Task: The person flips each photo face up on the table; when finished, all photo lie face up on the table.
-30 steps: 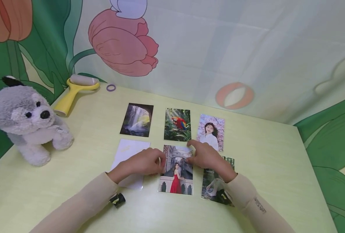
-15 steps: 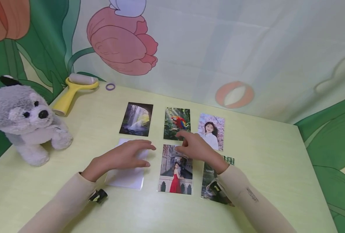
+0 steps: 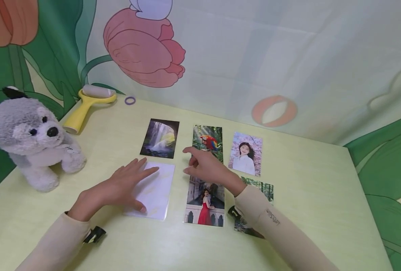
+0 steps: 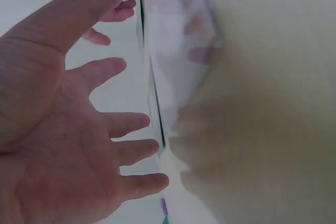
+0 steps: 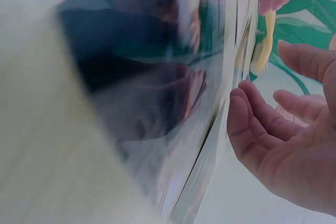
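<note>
My left hand (image 3: 117, 188) hovers over a whitish card (image 3: 160, 194) in the near row, its fingers spread; in the left wrist view they hold nothing. The right hand (image 3: 208, 166) is above the middle column, with index finger and thumb extended and the other fingers bent, holding nothing. It covers the bottom of a parrot photo (image 3: 207, 136) and the top of a red-dress photo (image 3: 205, 210). A waterfall photo (image 3: 159, 138) lies behind the white card. At right are a portrait photo with pink blossoms (image 3: 245, 155) and a forest photo (image 3: 263, 188), partly hidden by my sleeve.
A grey and white plush dog (image 3: 34, 137) sits at the left of the pale table (image 3: 315, 195). Behind it lie a yellow-handled lint roller (image 3: 85, 109) and a purple ring (image 3: 130, 100). A printed curtain (image 3: 220, 56) hangs along the back edge.
My left hand has moved left from beside the red-dress photo to over the white card, its fingers spreading. The right hand has moved left across the middle column. The photos stay in place.
</note>
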Demonstrator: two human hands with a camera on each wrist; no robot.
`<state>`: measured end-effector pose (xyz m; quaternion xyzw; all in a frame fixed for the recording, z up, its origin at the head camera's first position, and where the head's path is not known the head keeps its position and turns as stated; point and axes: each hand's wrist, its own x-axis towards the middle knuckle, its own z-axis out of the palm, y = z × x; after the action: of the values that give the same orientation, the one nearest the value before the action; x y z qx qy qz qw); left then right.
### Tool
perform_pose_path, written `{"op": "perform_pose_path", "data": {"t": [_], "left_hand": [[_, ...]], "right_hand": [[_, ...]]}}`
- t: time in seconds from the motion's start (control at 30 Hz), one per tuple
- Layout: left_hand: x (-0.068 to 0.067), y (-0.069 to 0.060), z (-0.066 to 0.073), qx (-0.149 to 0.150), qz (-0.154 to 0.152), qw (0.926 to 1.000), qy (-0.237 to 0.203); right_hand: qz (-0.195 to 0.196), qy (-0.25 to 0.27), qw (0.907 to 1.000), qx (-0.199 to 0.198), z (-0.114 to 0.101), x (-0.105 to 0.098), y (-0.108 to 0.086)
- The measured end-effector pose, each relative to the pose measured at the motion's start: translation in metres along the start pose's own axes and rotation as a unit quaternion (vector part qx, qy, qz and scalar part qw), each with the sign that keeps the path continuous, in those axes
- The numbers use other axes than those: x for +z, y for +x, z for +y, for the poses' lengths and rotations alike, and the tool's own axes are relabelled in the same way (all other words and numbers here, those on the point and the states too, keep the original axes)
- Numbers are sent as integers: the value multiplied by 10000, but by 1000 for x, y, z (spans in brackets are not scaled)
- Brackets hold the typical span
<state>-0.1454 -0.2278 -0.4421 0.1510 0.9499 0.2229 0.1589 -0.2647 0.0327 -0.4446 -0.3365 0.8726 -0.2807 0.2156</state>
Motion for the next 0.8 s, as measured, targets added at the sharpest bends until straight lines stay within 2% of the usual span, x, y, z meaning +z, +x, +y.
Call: {"op": "perform_pose_path", "data": {"t": [0.1,0.23,0.5,0.8], "left_hand": [[3,-3,-3,-60,-106,9999,12],[9,-5,-5,-72,-51,9998,182],[12,-5,-5,-87,13,9995,307],[13,-2,-3,-228,-72,9989,391]], "right_hand": [[-152,49,9999,-11,-8,5,6],[-365,-85,9993,-30,-14,12,14],[-306,-312,9988,-229,-27,19,28],[-358,73,9992,-169,-34,26,40]]}}
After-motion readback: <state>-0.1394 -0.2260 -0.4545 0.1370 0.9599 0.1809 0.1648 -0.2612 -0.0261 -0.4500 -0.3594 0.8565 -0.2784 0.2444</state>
